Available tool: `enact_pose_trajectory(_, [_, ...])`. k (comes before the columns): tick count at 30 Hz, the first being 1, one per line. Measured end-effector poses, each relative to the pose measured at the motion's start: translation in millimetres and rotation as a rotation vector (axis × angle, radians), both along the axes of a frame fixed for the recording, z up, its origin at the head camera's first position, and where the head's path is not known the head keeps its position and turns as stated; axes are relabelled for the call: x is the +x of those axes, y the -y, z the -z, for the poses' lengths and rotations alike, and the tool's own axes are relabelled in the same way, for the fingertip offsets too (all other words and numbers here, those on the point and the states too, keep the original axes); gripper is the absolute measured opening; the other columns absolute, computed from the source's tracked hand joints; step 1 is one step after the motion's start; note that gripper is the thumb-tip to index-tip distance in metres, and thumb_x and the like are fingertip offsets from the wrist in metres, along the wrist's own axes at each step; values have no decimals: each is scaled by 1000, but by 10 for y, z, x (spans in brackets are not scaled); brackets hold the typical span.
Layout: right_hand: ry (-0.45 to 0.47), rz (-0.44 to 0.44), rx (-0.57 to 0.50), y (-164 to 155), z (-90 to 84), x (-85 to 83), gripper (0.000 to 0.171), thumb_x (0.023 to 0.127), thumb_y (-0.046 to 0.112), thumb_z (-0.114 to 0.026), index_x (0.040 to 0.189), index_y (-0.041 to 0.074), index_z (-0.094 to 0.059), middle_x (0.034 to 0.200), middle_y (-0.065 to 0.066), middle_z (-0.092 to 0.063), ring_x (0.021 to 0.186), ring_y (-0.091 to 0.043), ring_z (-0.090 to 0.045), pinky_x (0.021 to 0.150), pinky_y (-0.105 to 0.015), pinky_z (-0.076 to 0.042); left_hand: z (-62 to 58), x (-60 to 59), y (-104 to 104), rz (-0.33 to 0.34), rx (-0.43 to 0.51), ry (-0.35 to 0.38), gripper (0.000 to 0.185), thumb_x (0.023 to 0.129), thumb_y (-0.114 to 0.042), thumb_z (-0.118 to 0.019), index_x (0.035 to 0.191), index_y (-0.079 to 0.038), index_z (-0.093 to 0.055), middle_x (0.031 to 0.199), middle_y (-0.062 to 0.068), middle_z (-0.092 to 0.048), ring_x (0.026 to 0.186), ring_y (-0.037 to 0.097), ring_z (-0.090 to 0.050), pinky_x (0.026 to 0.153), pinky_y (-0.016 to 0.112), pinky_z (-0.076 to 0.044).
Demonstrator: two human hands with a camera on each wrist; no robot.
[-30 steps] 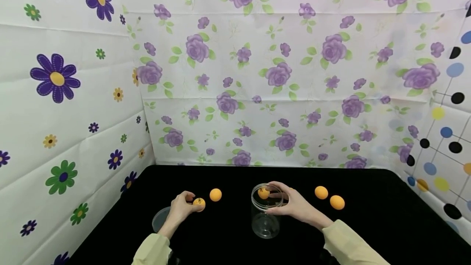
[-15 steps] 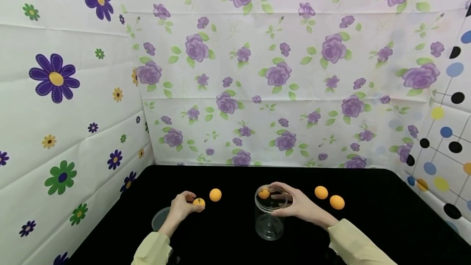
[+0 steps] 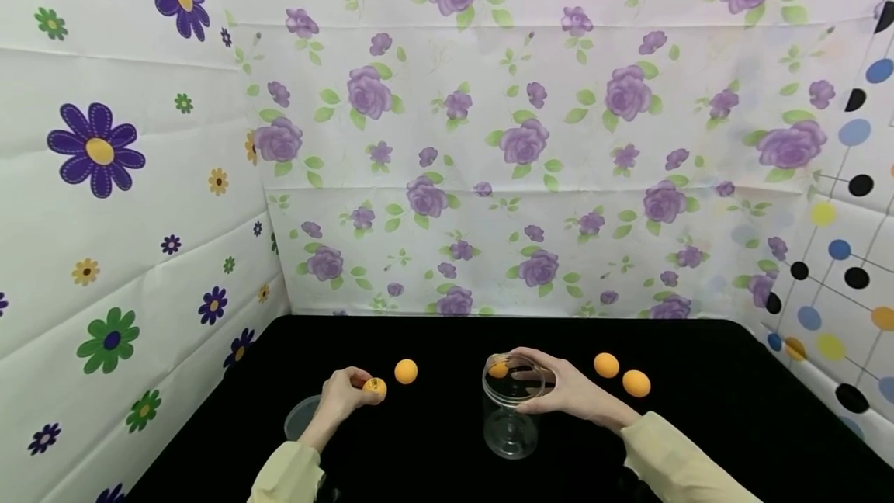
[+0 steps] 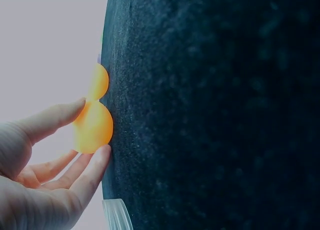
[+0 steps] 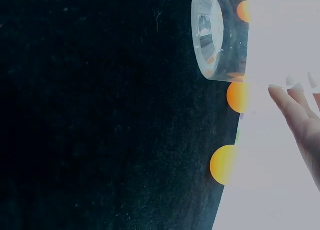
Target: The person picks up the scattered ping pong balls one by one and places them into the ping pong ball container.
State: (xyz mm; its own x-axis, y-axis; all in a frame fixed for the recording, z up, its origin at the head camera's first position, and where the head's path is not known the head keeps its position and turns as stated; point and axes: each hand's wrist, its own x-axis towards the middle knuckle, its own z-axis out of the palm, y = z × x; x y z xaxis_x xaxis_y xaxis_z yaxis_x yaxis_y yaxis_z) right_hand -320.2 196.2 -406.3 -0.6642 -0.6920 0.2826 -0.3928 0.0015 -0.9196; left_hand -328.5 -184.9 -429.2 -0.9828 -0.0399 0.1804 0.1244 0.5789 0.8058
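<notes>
In the head view, my left hand [image 3: 338, 398] pinches an orange ping-pong ball [image 3: 375, 389] with dark print, between thumb and fingers. The left wrist view shows the same ping-pong ball [image 4: 95, 127] between the thumb and fingertips, low at the black surface. My right hand [image 3: 576, 393] grips a clear, lidless jar [image 3: 512, 429] from the right side near its rim, thumb in front and fingers behind. Another orange ball [image 3: 498, 369] shows through the jar's upper wall. Whether the jar's base touches the table cannot be told.
A loose orange ball [image 3: 406, 371] lies just beyond my left hand. Two more, a farther ball [image 3: 606, 365] and a nearer ball [image 3: 636, 383], lie right of the jar. A translucent round lid [image 3: 302, 418] sits left, partly behind my left wrist. Patterned sheets surround the black table [image 3: 419, 456].
My right hand and the jar have shifted slightly to the right, while the ball seen through the jar stays put. The left hand keeps its pinch on the ping-pong ball.
</notes>
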Motion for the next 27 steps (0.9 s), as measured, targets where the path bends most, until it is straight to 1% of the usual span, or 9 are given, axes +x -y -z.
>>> enact_pose_trajectory(5, [13, -17, -9, -7, -4, -14, 65, 86, 1, -61, 140, 1, -27, 136, -25, -30, 122, -42, -29, 95, -48, -31, -18, 1, 1, -4, 1, -9, 30, 66, -4, -79, 89, 5, -61, 79, 8, -58, 64, 19, -55, 57, 33, -48])
enact_pose_trajectory(9, [35, -12, 4, -17, 10, -34, 66, 85, 1, -62, 141, 2, -27, 136, -23, -31, 122, -40, -30, 94, -48, -32, -30, 6, -6, 2, 11, -12, 30, 66, -3, -79, 90, 4, -62, 79, 7, -58, 66, 19, -55, 58, 33, -48])
enact_pose_trajectory(13, [63, -24, 12, -28, -2, -43, 67, 84, 2, -63, 141, 3, -27, 137, -21, -32, 123, -39, -30, 95, -48, -31, -53, 10, -10, 24, 57, -4, 31, 67, 0, -77, 92, 6, -61, 80, 8, -58, 69, 20, -56, 60, 35, -49])
enact_pose_trajectory(16, [70, -42, 13, -38, -16, -43, 68, 84, 2, -63, 141, 4, -27, 137, -21, -31, 123, -40, -29, 96, -49, -29, -78, 11, -17, 28, 85, 6, 32, 67, 1, -77, 93, 6, -60, 81, 9, -58, 70, 21, -56, 61, 36, -50])
enact_pose_trajectory(22, [61, -51, 11, -45, -10, -55, 66, 84, 2, -63, 141, 8, -29, 137, -20, -32, 122, -39, -31, 94, -47, -33, -122, 12, -31, 18, 66, 4, 33, 66, -1, -78, 93, 7, -61, 81, 9, -58, 69, 21, -56, 60, 34, -49])
enact_pose_trajectory(27, [74, -58, 16, -42, -13, -52, 68, 85, 3, -62, 142, 5, -26, 137, -19, -32, 123, -35, -32, 94, -45, -33, -164, 12, -42, 15, 17, -13, 31, 66, -3, -79, 91, 5, -62, 79, 7, -59, 69, 21, -56, 59, 34, -49])
